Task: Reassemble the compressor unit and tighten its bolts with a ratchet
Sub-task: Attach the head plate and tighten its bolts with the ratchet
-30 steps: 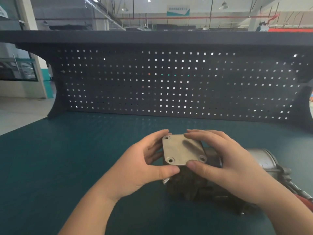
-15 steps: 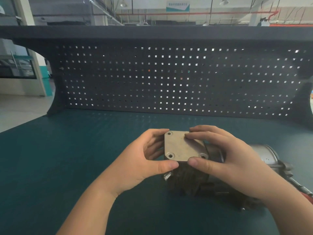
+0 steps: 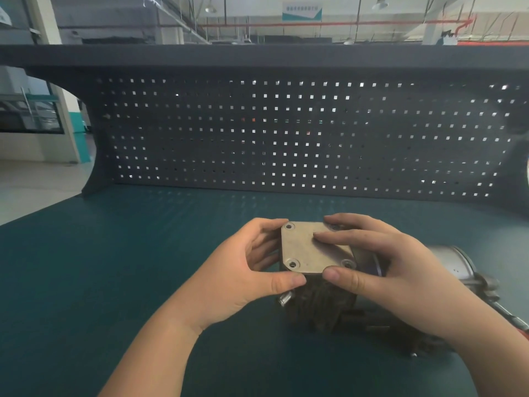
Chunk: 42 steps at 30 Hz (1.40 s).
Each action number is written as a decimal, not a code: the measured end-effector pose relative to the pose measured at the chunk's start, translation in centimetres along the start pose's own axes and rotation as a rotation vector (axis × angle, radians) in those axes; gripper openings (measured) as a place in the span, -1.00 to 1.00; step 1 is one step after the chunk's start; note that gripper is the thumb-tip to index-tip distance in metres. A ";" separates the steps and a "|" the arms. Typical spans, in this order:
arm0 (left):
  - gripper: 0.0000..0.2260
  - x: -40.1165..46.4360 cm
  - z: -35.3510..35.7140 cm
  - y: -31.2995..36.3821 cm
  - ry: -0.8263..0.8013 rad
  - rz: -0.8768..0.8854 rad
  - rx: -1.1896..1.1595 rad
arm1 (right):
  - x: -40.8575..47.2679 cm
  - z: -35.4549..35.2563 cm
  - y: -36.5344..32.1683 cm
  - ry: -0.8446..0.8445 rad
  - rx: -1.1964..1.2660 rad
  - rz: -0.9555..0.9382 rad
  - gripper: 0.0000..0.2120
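Teal matting is covering the workbench (image 3: 114, 282), and a dark perforated back panel (image 3: 286, 133) is standing upright along its far edge under a dark shelf (image 3: 257, 54). Beyond it, a factory hall is being shown, with a red pipe (image 3: 343, 23) running below the ceiling and a teal and white sign (image 3: 302, 11) hanging there.

On the near right part of the mat the compressor unit (image 3: 320, 308) is lying, its dark finned body facing the camera and its silver cylindrical housing (image 3: 446, 262) pointing to the right. A pale square metal cover plate (image 3: 303, 250) is being held on top of the finned body; countersunk holes are being shown at its corners, three in plain sight and the fourth partly covered by fingers.

The plate is being pinched by the left hand (image 3: 243, 276), thumb against the near edge and curled fingers at the left side. The right hand (image 3: 400, 279) is being kept over the plate's right part, thumb against the near edge and fingers lying across the top face and far corner. A small silver stub (image 3: 285, 298) is sticking out of the body just below the left thumb. Whether the plate is fully seated cannot be told.
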State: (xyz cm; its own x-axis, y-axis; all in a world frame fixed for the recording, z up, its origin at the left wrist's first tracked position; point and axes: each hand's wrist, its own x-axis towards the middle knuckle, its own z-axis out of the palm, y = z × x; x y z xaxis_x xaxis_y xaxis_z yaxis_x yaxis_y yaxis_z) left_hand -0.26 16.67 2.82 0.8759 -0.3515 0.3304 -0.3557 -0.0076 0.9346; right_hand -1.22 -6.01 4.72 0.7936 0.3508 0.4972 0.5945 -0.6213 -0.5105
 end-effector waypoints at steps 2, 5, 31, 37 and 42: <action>-0.40 0.0 0.0 0.0 0.001 0.007 -0.006 | 0.1 0.0 0.0 0.001 0.005 0.003 -0.47; -0.41 0.0 0.1 0.0 -0.029 0.014 -0.001 | 0.1 0.0 0.0 -0.001 0.007 0.008 -0.47; -0.91 4.7 -6.5 -9.8 0.575 -0.534 0.856 | 0.0 -0.2 -0.4 -0.020 0.005 0.047 -0.49; -0.94 3.9 -3.7 -2.8 0.580 -0.067 0.069 | 0.1 -0.2 -0.7 -0.025 -0.002 0.051 -0.51; -0.91 2.5 0.3 0.9 0.443 0.195 0.005 | 0.1 -0.2 -0.7 -0.025 -0.005 0.048 -0.51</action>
State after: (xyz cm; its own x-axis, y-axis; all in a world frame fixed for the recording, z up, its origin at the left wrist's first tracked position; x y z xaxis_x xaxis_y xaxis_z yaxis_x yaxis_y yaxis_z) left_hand 1.49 15.53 4.42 0.8471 0.0861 0.5245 -0.5274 0.0137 0.8495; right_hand -1.57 -5.71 5.23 0.8240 0.3379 0.4548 0.5553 -0.6412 -0.5296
